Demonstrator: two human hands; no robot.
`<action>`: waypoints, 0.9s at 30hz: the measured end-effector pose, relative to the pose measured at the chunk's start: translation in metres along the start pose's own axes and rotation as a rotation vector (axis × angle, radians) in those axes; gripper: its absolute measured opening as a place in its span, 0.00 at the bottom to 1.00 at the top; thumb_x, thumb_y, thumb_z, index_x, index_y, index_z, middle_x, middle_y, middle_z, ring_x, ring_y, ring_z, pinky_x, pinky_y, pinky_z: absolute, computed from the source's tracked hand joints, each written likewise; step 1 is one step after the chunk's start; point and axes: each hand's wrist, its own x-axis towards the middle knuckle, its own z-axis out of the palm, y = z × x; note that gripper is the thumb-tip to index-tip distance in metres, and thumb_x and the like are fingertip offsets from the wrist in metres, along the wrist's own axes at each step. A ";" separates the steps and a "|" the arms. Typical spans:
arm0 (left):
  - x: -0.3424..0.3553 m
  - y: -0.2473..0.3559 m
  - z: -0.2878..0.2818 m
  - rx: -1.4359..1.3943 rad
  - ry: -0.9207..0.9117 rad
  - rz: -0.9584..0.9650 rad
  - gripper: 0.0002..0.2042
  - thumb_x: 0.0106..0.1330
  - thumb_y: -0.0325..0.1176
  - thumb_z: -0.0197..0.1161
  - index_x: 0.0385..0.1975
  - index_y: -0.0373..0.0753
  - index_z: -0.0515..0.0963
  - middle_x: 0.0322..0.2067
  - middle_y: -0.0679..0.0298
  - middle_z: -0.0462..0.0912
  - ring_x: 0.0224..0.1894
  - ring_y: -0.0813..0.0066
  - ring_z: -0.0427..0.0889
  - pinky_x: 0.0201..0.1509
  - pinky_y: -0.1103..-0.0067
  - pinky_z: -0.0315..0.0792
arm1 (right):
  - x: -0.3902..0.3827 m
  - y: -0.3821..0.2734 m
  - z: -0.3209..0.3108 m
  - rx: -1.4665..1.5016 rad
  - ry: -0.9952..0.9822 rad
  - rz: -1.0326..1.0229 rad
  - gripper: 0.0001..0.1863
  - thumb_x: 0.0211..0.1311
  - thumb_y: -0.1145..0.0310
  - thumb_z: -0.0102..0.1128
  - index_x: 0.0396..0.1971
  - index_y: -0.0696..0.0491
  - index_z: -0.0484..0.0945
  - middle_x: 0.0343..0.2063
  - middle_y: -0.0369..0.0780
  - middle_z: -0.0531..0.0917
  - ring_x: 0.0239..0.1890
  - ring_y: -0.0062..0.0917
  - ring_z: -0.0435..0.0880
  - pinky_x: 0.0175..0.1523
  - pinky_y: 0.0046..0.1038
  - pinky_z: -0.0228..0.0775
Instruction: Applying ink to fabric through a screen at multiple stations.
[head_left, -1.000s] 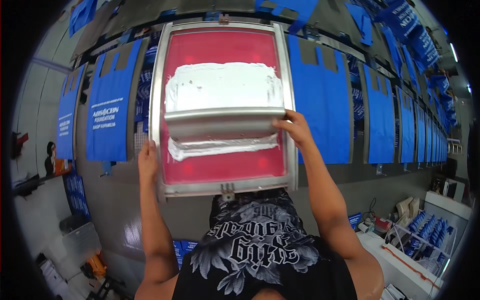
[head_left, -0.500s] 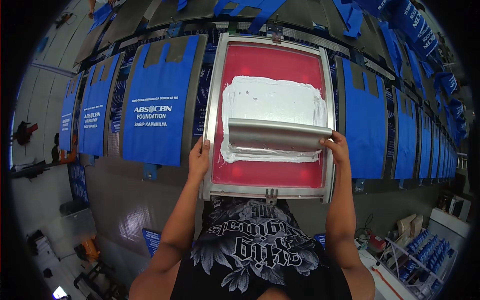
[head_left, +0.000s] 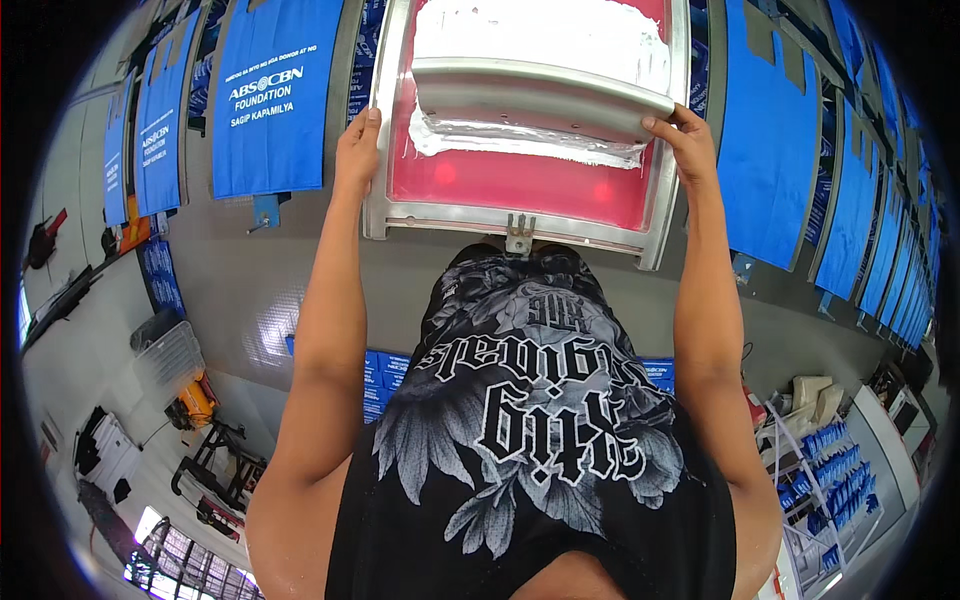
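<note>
A metal-framed printing screen [head_left: 450, 222] with red mesh [head_left: 520, 185] lies in front of me at the top of the view. White ink [head_left: 540, 40] is spread thickly over the mesh, with a ridge along its near edge. Across the ink rests a long metal squeegee [head_left: 540, 95]. My right hand [head_left: 690, 150] pinches the squeegee's right end between thumb and fingers, close to the screen's right rail. My left hand [head_left: 358, 152] is closed on the screen's left rail, thumb on top. The screen's far end is cut off by the view's edge.
Blue bags lie flat on boards to the left [head_left: 270, 150] and to the right [head_left: 765, 170], in a row. A metal hinge clip [head_left: 518, 236] sits at the screen's near edge. A rack of blue items [head_left: 835, 470] stands at the lower right.
My view has tilted down toward my body, so the screen and both hands appear higher. Both hands keep their holds, and the squeegee stays at about the same place on the ink.
</note>
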 end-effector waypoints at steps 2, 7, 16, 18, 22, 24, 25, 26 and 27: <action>-0.005 0.007 0.006 -0.019 -0.001 -0.006 0.26 0.68 0.49 0.51 0.56 0.32 0.68 0.51 0.57 0.75 0.54 0.74 0.70 0.58 0.79 0.61 | -0.003 0.002 -0.003 -0.007 0.011 -0.002 0.23 0.43 0.70 0.70 0.42 0.60 0.79 0.33 0.39 0.82 0.38 0.21 0.77 0.48 0.21 0.65; -0.007 0.010 0.008 0.110 -0.002 0.049 0.26 0.67 0.49 0.52 0.57 0.35 0.68 0.52 0.53 0.74 0.55 0.66 0.70 0.59 0.76 0.61 | -0.004 -0.001 -0.002 -0.041 0.003 -0.022 0.22 0.43 0.69 0.69 0.42 0.61 0.79 0.34 0.39 0.82 0.38 0.21 0.77 0.48 0.22 0.65; -0.063 0.107 0.029 0.921 -0.453 0.717 0.20 0.49 0.38 0.68 0.43 0.41 0.76 0.40 0.56 0.79 0.46 0.56 0.74 0.51 0.66 0.67 | -0.083 -0.042 0.042 -1.182 -0.046 -0.529 0.16 0.37 0.75 0.58 0.33 0.55 0.79 0.28 0.45 0.82 0.33 0.43 0.80 0.45 0.36 0.72; -0.039 0.125 0.035 1.074 -0.514 0.643 0.16 0.49 0.33 0.67 0.39 0.39 0.78 0.36 0.57 0.80 0.43 0.58 0.77 0.49 0.66 0.68 | -0.068 -0.054 0.039 -1.124 -0.197 -0.207 0.17 0.37 0.75 0.58 0.34 0.55 0.79 0.28 0.45 0.82 0.33 0.42 0.80 0.43 0.38 0.72; 0.027 0.149 0.059 0.824 -0.238 0.816 0.13 0.46 0.29 0.64 0.35 0.38 0.77 0.32 0.56 0.80 0.39 0.56 0.77 0.45 0.66 0.71 | 0.010 -0.082 0.025 -1.132 -0.064 -0.399 0.17 0.37 0.77 0.55 0.34 0.56 0.79 0.28 0.48 0.81 0.35 0.42 0.79 0.43 0.39 0.70; 0.066 0.132 0.074 0.761 -0.149 0.940 0.12 0.45 0.26 0.62 0.33 0.38 0.77 0.30 0.55 0.78 0.37 0.56 0.76 0.43 0.66 0.71 | 0.054 -0.076 0.029 -1.205 0.021 -0.586 0.16 0.39 0.77 0.55 0.34 0.56 0.77 0.29 0.46 0.81 0.35 0.40 0.79 0.43 0.38 0.69; 0.080 0.121 0.082 0.786 -0.115 0.971 0.14 0.44 0.26 0.62 0.34 0.38 0.76 0.32 0.55 0.78 0.39 0.55 0.75 0.45 0.66 0.70 | 0.071 -0.065 0.032 -1.226 0.076 -0.661 0.16 0.41 0.77 0.54 0.35 0.56 0.76 0.30 0.45 0.80 0.36 0.40 0.78 0.45 0.37 0.67; 0.087 0.109 0.088 0.810 -0.084 1.002 0.16 0.44 0.26 0.62 0.36 0.38 0.75 0.34 0.55 0.77 0.42 0.55 0.74 0.46 0.66 0.69 | 0.083 -0.048 0.034 -1.379 -0.023 -0.507 0.16 0.43 0.78 0.53 0.37 0.55 0.74 0.30 0.44 0.78 0.38 0.39 0.76 0.47 0.38 0.65; 0.081 0.095 0.091 0.916 -0.150 0.929 0.19 0.43 0.27 0.63 0.39 0.38 0.73 0.37 0.56 0.76 0.44 0.56 0.73 0.48 0.66 0.67 | 0.076 -0.025 0.036 -1.406 0.007 -0.574 0.16 0.44 0.77 0.52 0.37 0.55 0.73 0.29 0.43 0.77 0.39 0.38 0.76 0.48 0.41 0.64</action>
